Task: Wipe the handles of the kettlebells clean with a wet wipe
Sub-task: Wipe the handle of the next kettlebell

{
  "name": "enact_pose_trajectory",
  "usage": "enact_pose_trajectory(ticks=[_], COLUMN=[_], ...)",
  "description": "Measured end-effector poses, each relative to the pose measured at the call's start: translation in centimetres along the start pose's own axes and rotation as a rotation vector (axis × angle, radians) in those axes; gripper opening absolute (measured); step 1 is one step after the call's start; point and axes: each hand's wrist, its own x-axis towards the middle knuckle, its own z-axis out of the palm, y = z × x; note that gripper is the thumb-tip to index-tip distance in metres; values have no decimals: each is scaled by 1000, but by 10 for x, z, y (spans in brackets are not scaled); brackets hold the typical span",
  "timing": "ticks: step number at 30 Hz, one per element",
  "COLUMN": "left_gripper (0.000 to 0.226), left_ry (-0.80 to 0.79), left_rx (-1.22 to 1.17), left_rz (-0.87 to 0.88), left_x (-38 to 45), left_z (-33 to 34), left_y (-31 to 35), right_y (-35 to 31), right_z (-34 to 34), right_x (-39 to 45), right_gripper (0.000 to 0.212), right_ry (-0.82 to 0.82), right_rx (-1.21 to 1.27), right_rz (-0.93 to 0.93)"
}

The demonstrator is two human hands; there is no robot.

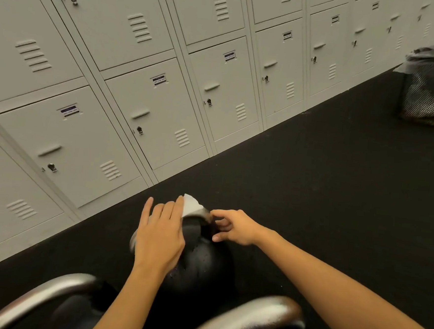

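Head view: left hand [160,233] flat, pressing wet wipe [191,205] onto far kettlebell [198,263] handle [202,214]; right hand [234,227] loosely curled beside handle, grip unclear. Advice: wrap wipe fully round handle, steady kettlebell.

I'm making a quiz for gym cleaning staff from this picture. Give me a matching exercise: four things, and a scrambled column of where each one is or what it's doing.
1 wet wipe
2 left hand
3 right hand
4 lockers

A lined along the wall
B fingers curled at the handle's right end
C draped over the kettlebell handle
D lying flat over the wipe

Pairs: 1-C, 2-D, 3-B, 4-A
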Motion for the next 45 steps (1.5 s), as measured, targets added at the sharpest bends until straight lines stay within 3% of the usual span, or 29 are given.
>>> enact_pose_trajectory(ticks=[4, 9, 13, 16, 21, 26, 28, 31, 36, 39, 45], left_gripper=[48, 38, 40, 29, 30, 30, 27, 42, 63, 65, 89], left_ry=[1, -303, -208, -57, -146, -175, -145, -31, -47, -132, -100], left_rx=[-16, 178, 227, 161, 73, 143, 174, 157, 208, 332, 356], left_rz=[23, 240, 291, 179, -34, 165, 245, 274, 275, 414, 588], left_x=[12, 34, 25, 20, 21, 24, 23, 18, 13, 13, 7], left_z=[-2, -7, -2, -1, -9, -7, -3, 4, 7, 7, -2], left_y=[19, 53, 38, 21, 22, 38, 32, 12, 8, 18, -15], right_y=[-5, -8, -6, -6, -8, -12, -12, -14, -14, -12, -8], right_z=[-5, -8, -9, -9, -11, -11, -9, -9, -11, -9, -9], right_x=[0, 1, 0, 0, 3, 2, -1, -3, 0, -2, 0], right_gripper=[59, 32, 31, 41, 56, 29, 32, 36, 30, 44, 40], right_ry=[-7, -1, 3, -4, -28, -26, -20, -26, -33, -15, -8], right_rx=[-34, -139, -122, -73, -67, -136, -111, -72, -91, -104, -75], right_rz=[11, -31, -39, -13, 26, 4, 2, 0, -1, 1, -30])
